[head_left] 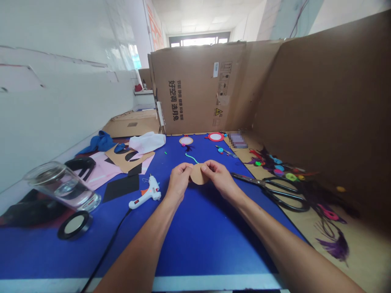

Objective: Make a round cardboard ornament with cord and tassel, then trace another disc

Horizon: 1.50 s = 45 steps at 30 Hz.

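Note:
Between my two hands is a round tan cardboard disc [199,176], held up over the blue table. My left hand [181,177] pinches its left edge. On the opposite edge, my right hand [218,175] grips it with the thumb on the face turned toward me. A pale green cord [191,157] runs out from behind the disc's top; how it joins the disc is hidden. To the left lies a white glue gun [147,193] with an orange trigger and a black cable. Large black-handled scissors [269,188] rest right of my right hand.
A glass jar [65,187] lies tilted at left, near a round black-rimmed lid [75,224]. Paper scraps [122,189] and cloth [148,141] sit behind. Two round pieces, one red-rimmed [216,137], lie at the back. Buttons and feathers [332,246] line the right; cardboard walls [198,89] enclose the table.

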Each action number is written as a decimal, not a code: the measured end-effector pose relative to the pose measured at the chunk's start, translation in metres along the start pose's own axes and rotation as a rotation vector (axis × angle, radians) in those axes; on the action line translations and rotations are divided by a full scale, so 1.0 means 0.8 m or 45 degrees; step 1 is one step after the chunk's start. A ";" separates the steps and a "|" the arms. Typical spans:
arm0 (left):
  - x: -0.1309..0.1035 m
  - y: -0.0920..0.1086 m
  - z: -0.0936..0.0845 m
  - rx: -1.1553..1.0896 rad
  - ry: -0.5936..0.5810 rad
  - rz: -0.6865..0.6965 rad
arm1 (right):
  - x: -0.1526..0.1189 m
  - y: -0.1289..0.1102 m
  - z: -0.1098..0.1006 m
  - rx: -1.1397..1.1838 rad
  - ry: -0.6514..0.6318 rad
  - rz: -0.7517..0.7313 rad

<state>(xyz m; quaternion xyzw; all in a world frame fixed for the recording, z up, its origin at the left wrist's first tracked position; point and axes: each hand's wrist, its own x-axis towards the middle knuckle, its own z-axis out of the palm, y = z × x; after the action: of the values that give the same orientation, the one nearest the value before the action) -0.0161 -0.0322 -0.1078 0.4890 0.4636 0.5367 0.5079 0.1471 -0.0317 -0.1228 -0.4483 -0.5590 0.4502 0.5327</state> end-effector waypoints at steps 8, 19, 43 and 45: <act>0.005 -0.008 -0.004 0.115 -0.020 0.147 | -0.003 -0.005 0.001 -0.032 -0.081 -0.033; 0.005 -0.008 0.000 0.113 -0.070 0.029 | 0.002 -0.006 -0.003 0.046 0.057 0.023; 0.005 -0.010 0.000 0.121 0.000 0.118 | 0.001 -0.007 0.000 0.143 0.036 0.124; 0.005 -0.009 0.001 0.096 0.015 0.110 | 0.002 -0.008 -0.001 0.158 0.044 0.121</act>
<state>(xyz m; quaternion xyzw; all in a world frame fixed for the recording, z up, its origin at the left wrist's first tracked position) -0.0150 -0.0281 -0.1147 0.5240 0.4649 0.5433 0.4627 0.1473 -0.0318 -0.1163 -0.4480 -0.4991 0.5009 0.5471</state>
